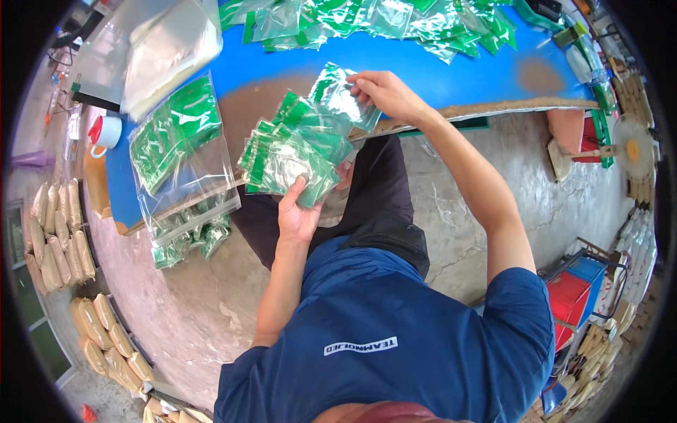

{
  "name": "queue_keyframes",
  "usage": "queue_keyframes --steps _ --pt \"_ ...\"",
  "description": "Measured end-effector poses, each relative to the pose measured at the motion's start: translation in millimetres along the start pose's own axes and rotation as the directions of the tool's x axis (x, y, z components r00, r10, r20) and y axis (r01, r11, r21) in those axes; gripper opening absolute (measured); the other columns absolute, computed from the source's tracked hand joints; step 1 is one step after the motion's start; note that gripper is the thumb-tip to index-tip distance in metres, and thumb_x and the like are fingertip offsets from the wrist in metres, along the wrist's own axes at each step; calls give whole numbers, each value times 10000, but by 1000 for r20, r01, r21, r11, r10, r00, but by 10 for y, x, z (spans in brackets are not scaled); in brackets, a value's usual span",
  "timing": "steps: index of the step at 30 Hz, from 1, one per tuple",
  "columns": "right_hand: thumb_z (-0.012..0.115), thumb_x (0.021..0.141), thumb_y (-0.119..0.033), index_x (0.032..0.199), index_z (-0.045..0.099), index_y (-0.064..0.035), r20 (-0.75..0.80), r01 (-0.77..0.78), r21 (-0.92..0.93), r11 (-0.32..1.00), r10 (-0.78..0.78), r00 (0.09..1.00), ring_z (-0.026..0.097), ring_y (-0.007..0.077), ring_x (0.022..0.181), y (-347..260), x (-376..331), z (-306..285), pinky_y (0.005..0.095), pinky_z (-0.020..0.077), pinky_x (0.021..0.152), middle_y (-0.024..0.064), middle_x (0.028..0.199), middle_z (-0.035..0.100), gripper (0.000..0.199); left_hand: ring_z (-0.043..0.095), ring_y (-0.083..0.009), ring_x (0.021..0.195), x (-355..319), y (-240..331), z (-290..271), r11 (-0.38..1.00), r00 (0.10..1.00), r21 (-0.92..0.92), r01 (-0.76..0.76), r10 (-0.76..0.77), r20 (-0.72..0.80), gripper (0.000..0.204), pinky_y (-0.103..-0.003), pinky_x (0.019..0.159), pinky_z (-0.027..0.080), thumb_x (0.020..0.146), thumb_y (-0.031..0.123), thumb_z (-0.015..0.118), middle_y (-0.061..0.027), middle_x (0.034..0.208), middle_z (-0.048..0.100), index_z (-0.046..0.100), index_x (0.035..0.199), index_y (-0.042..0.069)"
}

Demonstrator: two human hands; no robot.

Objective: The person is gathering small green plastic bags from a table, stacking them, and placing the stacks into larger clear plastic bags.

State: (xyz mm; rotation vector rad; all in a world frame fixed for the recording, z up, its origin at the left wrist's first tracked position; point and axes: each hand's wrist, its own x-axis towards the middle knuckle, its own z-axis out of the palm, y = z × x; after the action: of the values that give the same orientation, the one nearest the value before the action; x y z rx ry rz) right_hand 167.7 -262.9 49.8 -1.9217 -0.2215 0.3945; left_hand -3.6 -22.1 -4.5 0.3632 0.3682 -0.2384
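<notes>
My left hand [302,213] is closed on a fanned stack of small green and clear plastic packets [285,158], its thumb lying across the top ones. The stack is held over my lap at the near edge of the table. My right hand [381,95] pinches the upper right part of a single packet [335,92], which overlaps the far end of the stack. Left of the stack, a large clear zip bag [185,185] with green packets in it lies over the table edge.
Many loose green packets [395,17] cover the back of the blue table [465,77]. Clear plastic sheets [173,53] and a white mug with a red top [106,132] are at left. A fan [632,149] and a red-and-blue stool [575,289] are at right. Filled brown bags [60,236] are stacked at far left.
</notes>
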Motion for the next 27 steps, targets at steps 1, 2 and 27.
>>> queue_keyframes --steps 1,2,27 --pt "430 1043 -177 1297 615 27 12 -47 153 987 46 999 593 109 868 5 32 10 248 516 794 53 1021 658 374 518 -361 1307 -2 -18 20 1000 1000 1 5 -5 2 549 -619 1154 362 931 80 640 -183 1385 543 407 1421 -2" --pt "430 1043 -177 1297 615 27 9 -48 153 987 47 999 593 109 868 12 37 36 248 516 794 53 1021 658 374 534 -355 1293 -8 -30 49 1000 1000 16 10 -10 3 530 -605 1146 380 936 89 640 -180 1374 556 422 1411 -3" --pt "931 667 -240 1583 218 -101 -20 516 -42 855 -517 856 447 327 1349 -162 121 505 412 380 1118 189 1528 394 1169 510 -273 1292 819 934 746 7 747 761 -649 195 636 1094 -397 1079 448 689 123 920 -181 1473 424 249 1553 133"
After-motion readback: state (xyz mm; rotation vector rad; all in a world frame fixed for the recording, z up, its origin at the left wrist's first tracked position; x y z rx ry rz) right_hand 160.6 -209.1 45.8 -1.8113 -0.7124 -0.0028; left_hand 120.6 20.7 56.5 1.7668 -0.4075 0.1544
